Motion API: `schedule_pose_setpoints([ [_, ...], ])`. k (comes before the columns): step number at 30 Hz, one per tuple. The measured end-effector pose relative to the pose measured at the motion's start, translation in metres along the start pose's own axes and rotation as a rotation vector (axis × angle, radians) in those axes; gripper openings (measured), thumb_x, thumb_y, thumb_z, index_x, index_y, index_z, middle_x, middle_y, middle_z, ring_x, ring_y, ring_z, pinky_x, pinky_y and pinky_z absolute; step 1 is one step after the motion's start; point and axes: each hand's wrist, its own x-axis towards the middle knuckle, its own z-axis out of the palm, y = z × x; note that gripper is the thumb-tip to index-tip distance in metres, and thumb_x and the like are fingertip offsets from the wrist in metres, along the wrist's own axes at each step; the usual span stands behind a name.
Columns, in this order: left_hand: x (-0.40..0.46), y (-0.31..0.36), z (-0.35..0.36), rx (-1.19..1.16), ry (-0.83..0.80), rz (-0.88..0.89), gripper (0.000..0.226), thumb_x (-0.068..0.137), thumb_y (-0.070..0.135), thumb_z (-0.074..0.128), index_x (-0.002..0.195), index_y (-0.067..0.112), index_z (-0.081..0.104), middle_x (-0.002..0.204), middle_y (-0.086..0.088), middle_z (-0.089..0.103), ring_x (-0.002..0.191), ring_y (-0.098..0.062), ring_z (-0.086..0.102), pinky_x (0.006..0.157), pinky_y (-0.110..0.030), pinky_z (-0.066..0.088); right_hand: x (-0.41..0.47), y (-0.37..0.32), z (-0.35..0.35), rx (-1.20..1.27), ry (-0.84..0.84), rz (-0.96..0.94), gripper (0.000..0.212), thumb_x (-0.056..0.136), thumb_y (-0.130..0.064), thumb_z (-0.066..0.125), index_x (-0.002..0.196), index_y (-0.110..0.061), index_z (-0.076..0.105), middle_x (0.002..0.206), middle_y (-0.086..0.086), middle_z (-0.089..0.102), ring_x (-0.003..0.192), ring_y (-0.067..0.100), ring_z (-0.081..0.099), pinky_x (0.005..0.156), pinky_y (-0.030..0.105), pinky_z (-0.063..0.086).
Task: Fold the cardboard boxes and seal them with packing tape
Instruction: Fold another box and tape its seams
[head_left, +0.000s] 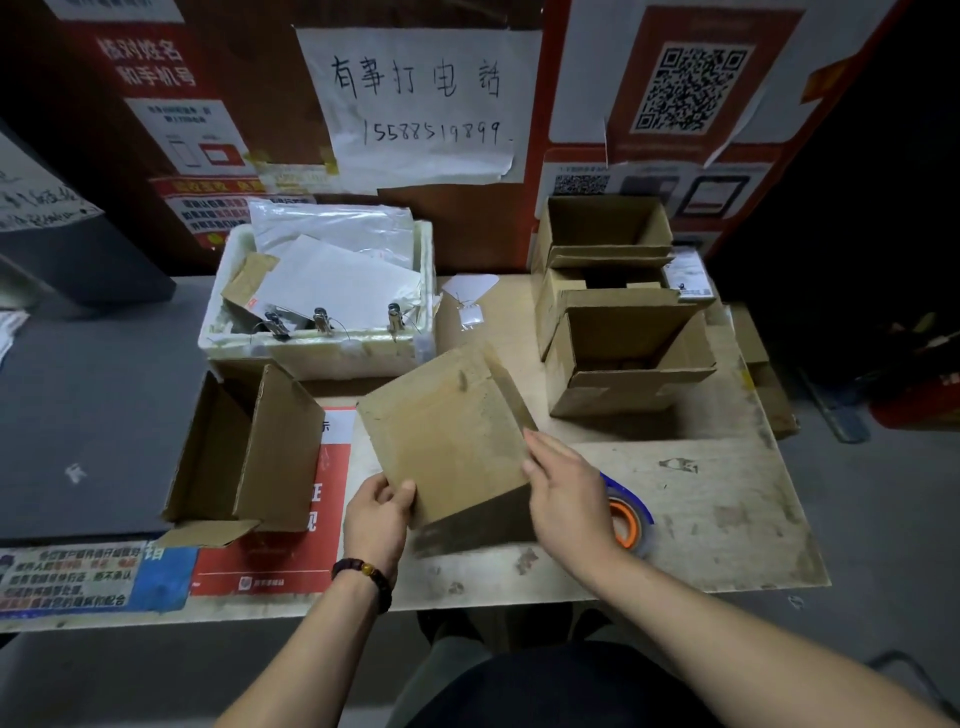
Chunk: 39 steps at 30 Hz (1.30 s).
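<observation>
My left hand (378, 512) pinches the cardboard box (447, 436) tilted above the desk (727, 519), right hand (563, 499) flat against its side; it could slip before taping.

A cardboard box (447, 441) sits near the front edge of the bench (727, 530), about midway along it, with the left hand (376, 519) at its front-left corner and the right hand (566, 499) at its right side. A tape roll (631, 514) lies just right of that hand. An open box (249, 457) stands to the left, towards the left edge. Behind the middle, a foam box (322, 353) holds papers and 3 clips. Towards the back-right corner, 3 open boxes (623, 358) stand one behind another. Posters (421, 104) cover the wall behind the bench.
</observation>
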Motion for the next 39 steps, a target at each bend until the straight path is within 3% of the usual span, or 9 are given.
schedule_pose_setpoints([
  [4, -0.019, 0.021, 0.002, 0.093, 0.049, 0.285, 0.026, 0.094, 0.027, 0.073, 0.119, 0.028, 0.067, 0.121, 0.01, 0.069, 0.11, -0.005, 0.065, 0.091, -0.026, 0.051, 0.02, 0.017, -0.011, 0.536, 0.12, 0.465, 0.028, 0.097, -0.014, 0.068, 0.124, -0.022, 0.073, 0.122, -0.005, 0.072, 0.103, 0.005, 0.067, 0.082, 0.022, 0.058],
  [10, -0.034, 0.038, 0.003, 0.369, -0.13, 0.443, 0.08, 0.078, 0.072, 0.068, 0.149, 0.048, 0.04, 0.16, 0.009, 0.032, 0.15, -0.007, 0.025, 0.122, -0.036, 0.028, 0.027, 0.039, -0.002, 0.824, 0.087, 0.684, 0.021, 0.094, -0.006, 0.071, 0.114, -0.012, 0.075, 0.114, 0.006, 0.075, 0.103, 0.02, 0.072, 0.083, 0.035, 0.062],
  [15, -0.043, 0.036, 0.015, 0.531, 0.001, 0.65, 0.079, 0.074, 0.063, 0.073, 0.145, 0.04, 0.048, 0.161, 0.0, 0.027, 0.146, -0.015, 0.028, 0.119, -0.03, 0.025, 0.024, 0.026, 0.002, 0.343, -0.134, 0.435, 0.045, 0.097, -0.037, 0.068, 0.139, -0.021, 0.06, 0.14, -0.006, 0.059, 0.124, 0.012, 0.059, 0.106, 0.036, 0.05],
  [18, -0.044, 0.024, 0.028, 0.75, 0.019, 0.888, 0.082, 0.07, 0.049, 0.082, 0.142, 0.026, 0.053, 0.163, -0.009, 0.027, 0.135, -0.033, 0.038, 0.114, -0.032, 0.03, 0.024, -0.001, -0.007, 0.523, -0.259, 0.255, 0.05, 0.101, -0.04, 0.06, 0.148, -0.026, 0.051, 0.135, -0.018, 0.055, 0.122, -0.004, 0.055, 0.098, 0.012, 0.045],
  [22, -0.052, 0.011, 0.039, 0.829, -0.014, 1.008, 0.081, 0.078, 0.048, 0.078, 0.146, 0.018, 0.047, 0.164, -0.009, 0.025, 0.135, -0.033, 0.041, 0.112, -0.046, 0.041, 0.027, -0.002, -0.005, 0.588, -0.362, 0.237, 0.047, 0.099, -0.045, 0.062, 0.145, -0.034, 0.054, 0.133, -0.013, 0.067, 0.123, 0.006, 0.063, 0.107, 0.038, 0.053],
  [26, -0.057, 0.016, 0.039, 0.521, -0.098, 0.742, 0.079, 0.094, 0.056, 0.061, 0.156, 0.018, 0.031, 0.167, -0.001, 0.017, 0.145, -0.013, 0.035, 0.115, -0.014, 0.032, 0.026, 0.02, -0.006, 0.716, -0.291, 0.309, 0.031, 0.102, -0.026, 0.061, 0.132, -0.034, 0.064, 0.128, -0.007, 0.071, 0.121, 0.016, 0.067, 0.105, 0.048, 0.053],
  [31, -0.047, 0.019, 0.04, 0.686, -0.107, 0.67, 0.04, 0.105, 0.05, 0.037, 0.133, 0.03, 0.059, 0.121, 0.008, 0.066, 0.109, -0.016, 0.058, 0.098, -0.034, 0.047, 0.023, 0.032, -0.004, 0.681, -0.261, 0.358, 0.034, 0.103, -0.022, 0.06, 0.135, -0.032, 0.064, 0.125, -0.01, 0.072, 0.12, 0.014, 0.067, 0.101, 0.045, 0.056],
  [34, -0.041, 0.03, 0.039, 0.681, -0.086, 0.558, 0.033, 0.103, 0.048, 0.05, 0.11, 0.024, 0.071, 0.101, 0.009, 0.073, 0.096, -0.011, 0.065, 0.083, -0.028, 0.049, 0.023, 0.034, -0.009, 0.588, -0.209, 0.337, 0.04, 0.101, -0.022, 0.064, 0.14, -0.03, 0.061, 0.124, -0.011, 0.072, 0.114, 0.011, 0.069, 0.096, 0.041, 0.059],
  [39, -0.02, 0.055, 0.031, 0.664, -0.255, 0.292, 0.028, 0.097, 0.039, 0.063, 0.083, 0.015, 0.058, 0.079, 0.002, 0.067, 0.075, -0.013, 0.06, 0.067, -0.03, 0.048, 0.029, 0.036, -0.008, 0.535, -0.186, 0.315, 0.039, 0.099, -0.019, 0.065, 0.134, -0.036, 0.063, 0.115, -0.009, 0.076, 0.102, 0.011, 0.073, 0.093, 0.041, 0.059],
])
